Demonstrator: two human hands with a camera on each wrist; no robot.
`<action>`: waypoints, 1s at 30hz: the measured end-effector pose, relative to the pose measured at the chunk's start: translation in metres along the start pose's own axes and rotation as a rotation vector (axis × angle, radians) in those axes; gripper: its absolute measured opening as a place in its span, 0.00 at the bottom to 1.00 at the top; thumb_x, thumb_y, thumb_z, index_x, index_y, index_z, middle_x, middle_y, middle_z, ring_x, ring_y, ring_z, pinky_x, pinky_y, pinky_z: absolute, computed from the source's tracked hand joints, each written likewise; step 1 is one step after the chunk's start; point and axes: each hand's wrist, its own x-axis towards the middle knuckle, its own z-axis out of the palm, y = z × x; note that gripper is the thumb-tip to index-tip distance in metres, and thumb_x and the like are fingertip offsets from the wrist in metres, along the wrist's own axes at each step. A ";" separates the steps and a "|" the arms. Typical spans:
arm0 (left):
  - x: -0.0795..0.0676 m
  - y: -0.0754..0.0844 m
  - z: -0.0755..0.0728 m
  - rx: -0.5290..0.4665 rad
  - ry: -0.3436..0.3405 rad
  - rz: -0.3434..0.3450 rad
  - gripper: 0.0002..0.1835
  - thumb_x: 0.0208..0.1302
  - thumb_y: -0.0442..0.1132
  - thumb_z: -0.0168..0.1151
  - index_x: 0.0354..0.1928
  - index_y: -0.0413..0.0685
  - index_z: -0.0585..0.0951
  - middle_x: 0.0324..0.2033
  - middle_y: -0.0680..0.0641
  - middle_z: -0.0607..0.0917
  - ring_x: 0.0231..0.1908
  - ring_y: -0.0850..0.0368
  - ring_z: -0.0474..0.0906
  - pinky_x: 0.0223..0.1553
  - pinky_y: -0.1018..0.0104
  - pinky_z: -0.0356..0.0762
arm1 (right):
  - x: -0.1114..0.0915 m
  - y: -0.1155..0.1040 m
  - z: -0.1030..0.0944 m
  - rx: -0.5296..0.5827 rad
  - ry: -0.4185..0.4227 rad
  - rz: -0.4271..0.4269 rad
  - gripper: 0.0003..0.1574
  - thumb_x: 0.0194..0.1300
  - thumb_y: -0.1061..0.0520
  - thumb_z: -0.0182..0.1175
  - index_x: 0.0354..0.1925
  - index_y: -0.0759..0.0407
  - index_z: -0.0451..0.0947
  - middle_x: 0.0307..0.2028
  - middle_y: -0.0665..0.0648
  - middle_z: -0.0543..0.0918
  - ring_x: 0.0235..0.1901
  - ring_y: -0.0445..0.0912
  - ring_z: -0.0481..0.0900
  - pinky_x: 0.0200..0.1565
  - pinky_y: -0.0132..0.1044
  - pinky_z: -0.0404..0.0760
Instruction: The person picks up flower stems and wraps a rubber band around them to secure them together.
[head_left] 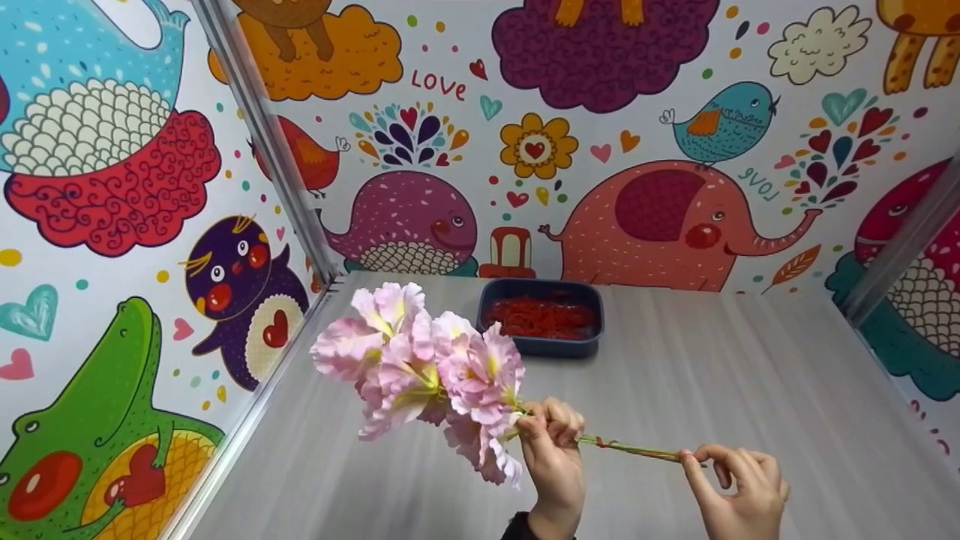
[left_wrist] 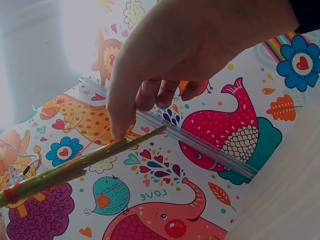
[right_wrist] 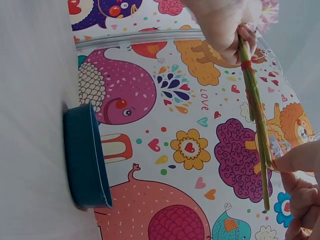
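A bunch of pink, ruffled flowers [head_left: 409, 367] with yellow-green centres points up and left in the head view. My left hand [head_left: 553, 457] grips its green stems [head_left: 622, 447] just below the blossoms. A thin red strand [right_wrist: 246, 64] is wound around the stems near that hand and runs along them. At the lower stem end, my right hand [head_left: 742, 484] pinches the strand between thumb and finger, close against the stems. The left wrist view shows the right hand [left_wrist: 165, 55] from the side, with the strand stretched to its fingertip and the bare stem tips extending past it.
A dark blue box [head_left: 540, 347] holding a tangle of red strands [head_left: 540, 319] stands on the grey tabletop [head_left: 712, 360] near the back wall. Cartoon-printed panels [head_left: 637, 135] enclose the left, back and right sides, with metal posts [head_left: 277, 142] at the corners.
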 end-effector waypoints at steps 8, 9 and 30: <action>0.001 0.003 -0.003 -0.074 0.026 -0.055 0.22 0.74 0.55 0.24 0.27 0.46 0.47 0.20 0.51 0.50 0.18 0.58 0.45 0.20 0.61 0.40 | 0.004 0.003 0.001 -0.012 -0.016 0.021 0.19 0.37 0.75 0.74 0.20 0.59 0.76 0.15 0.48 0.62 0.31 0.32 0.55 0.35 0.36 0.47; 0.001 0.003 -0.003 -0.078 0.033 -0.063 0.22 0.74 0.55 0.24 0.27 0.46 0.47 0.20 0.51 0.50 0.18 0.58 0.45 0.20 0.61 0.40 | 0.004 0.004 0.001 -0.016 -0.024 0.024 0.19 0.37 0.74 0.74 0.21 0.59 0.76 0.15 0.48 0.62 0.31 0.32 0.55 0.35 0.36 0.46; 0.002 0.001 -0.010 -0.032 -0.021 -0.143 0.22 0.72 0.56 0.23 0.28 0.46 0.47 0.19 0.50 0.49 0.16 0.56 0.43 0.18 0.60 0.39 | 0.015 0.002 -0.003 -0.029 -0.059 -0.101 0.16 0.37 0.71 0.75 0.20 0.58 0.78 0.17 0.48 0.62 0.34 0.31 0.54 0.39 0.40 0.46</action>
